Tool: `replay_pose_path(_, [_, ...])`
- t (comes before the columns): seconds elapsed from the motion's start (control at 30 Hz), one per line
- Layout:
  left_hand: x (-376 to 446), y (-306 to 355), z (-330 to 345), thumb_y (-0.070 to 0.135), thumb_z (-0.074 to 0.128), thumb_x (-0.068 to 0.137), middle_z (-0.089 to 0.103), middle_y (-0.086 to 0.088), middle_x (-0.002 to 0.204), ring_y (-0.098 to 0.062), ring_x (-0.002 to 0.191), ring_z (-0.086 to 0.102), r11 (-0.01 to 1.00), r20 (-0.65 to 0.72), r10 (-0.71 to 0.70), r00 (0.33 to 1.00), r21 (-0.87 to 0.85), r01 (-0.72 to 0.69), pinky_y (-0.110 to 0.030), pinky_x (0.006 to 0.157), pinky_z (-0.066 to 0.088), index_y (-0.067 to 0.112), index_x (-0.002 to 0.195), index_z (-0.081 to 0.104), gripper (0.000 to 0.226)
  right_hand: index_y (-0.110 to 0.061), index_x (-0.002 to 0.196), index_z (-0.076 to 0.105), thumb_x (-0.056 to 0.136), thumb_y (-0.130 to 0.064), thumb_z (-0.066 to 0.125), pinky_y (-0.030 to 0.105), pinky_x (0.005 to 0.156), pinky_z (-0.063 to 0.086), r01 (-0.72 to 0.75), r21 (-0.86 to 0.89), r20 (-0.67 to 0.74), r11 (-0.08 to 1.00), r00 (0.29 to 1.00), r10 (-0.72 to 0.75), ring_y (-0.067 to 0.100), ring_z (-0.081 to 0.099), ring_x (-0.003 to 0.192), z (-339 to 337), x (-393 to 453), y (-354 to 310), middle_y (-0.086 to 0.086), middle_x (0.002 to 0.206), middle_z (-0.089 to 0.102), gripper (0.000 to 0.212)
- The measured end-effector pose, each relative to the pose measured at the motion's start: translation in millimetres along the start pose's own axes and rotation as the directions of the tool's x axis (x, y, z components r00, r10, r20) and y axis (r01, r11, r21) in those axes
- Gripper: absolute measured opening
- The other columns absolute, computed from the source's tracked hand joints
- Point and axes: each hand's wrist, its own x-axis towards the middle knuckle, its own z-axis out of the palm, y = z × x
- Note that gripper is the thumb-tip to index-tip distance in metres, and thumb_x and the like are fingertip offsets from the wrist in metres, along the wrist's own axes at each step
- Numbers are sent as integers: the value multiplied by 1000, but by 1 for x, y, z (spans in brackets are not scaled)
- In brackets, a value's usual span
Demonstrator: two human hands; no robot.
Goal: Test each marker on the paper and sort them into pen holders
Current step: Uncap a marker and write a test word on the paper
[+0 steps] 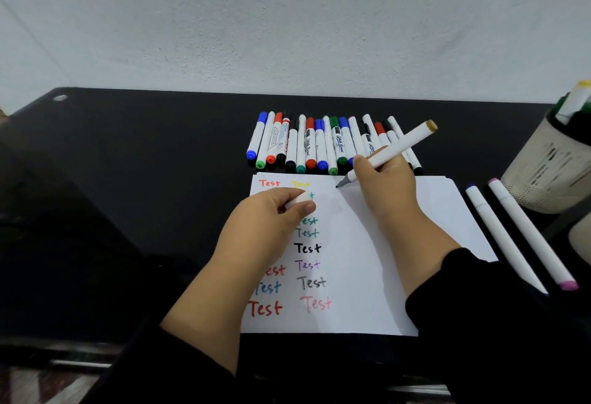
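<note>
The right hand [382, 179] grips a white marker [388, 154] low on its barrel, fingers curled round it in a writing hold, the dark tip hanging just above the bare upper part of the paper [367, 275] and not quite touching, as far as I can see. The barrel slants up and away to the right, ending in an ochre-coloured end. The left hand [271, 211] rests on the sheet just to the left, fingers curled round a small white cap [299, 200], presumably this marker's.

That marker looks light and stiff, with a smooth plastic barrel that could slip, so the hold near the tip seems right for steady writing. To drop it in a holder I'd take it mid-barrel instead. The wrist is bent down, and both forearms come in from below in black sleeves.

Under and below the hands run two columns of "Test" in red, yellow, green, black, purple and blue. Just beyond the hands, past the sheet's far edge, lies a row of capped whiteboard markers [319, 144], packed side by side. To the right of the right hand, two long white markers [511, 237] lie on the black table [128, 195], off the paper. Further right stands a pale mesh pen holder [550, 160] with markers already in it.
</note>
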Motion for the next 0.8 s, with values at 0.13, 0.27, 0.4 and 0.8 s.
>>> replay_pose_path(0.13, [-2, 0, -2, 48, 55, 88, 54, 21, 91, 3, 79, 49, 998, 13, -13, 1000, -62, 14, -17, 60, 37, 38, 123, 57, 37, -14, 70, 50, 89, -14, 58, 22, 52, 38, -70, 211, 28, 975, 997, 65, 8, 43, 49, -4, -2, -6, -4, 53, 48, 21])
replay_pose_path(0.27, [-4, 2, -5, 45, 58, 87, 51, 28, 80, 7, 76, 48, 985, 2, -33, 999, -167, 32, -14, 58, 34, 38, 118, 61, 32, -13, 62, 45, 92, -6, 54, 20, 43, 28, -98, 493, 216, 865, 976, -12, 9, 32, 40, -7, -10, -14, -1, 44, 41, 32])
replay_pose_path(0.4, [-5, 3, -7, 43, 60, 86, 56, 28, 79, 9, 75, 49, 967, 18, -35, 999, -252, 38, -14, 58, 32, 38, 110, 65, 25, -14, 62, 50, 93, -6, 53, 18, 45, 32, -90, 510, 323, 856, 942, -93, 8, 37, 42, -5, -17, -17, -1, 46, 45, 33])
replay_pose_path(0.8, [-4, 8, -8, 39, 61, 85, 66, 6, 86, -5, 73, 53, 973, 41, 6, 999, -229, 3, -20, 62, 41, 46, 84, 62, 7, -13, 80, 55, 87, -1, 59, 17, 50, 40, -161, 440, 584, 884, 798, -146, 8, 53, 55, -5, -20, -16, -1, 59, 59, 14])
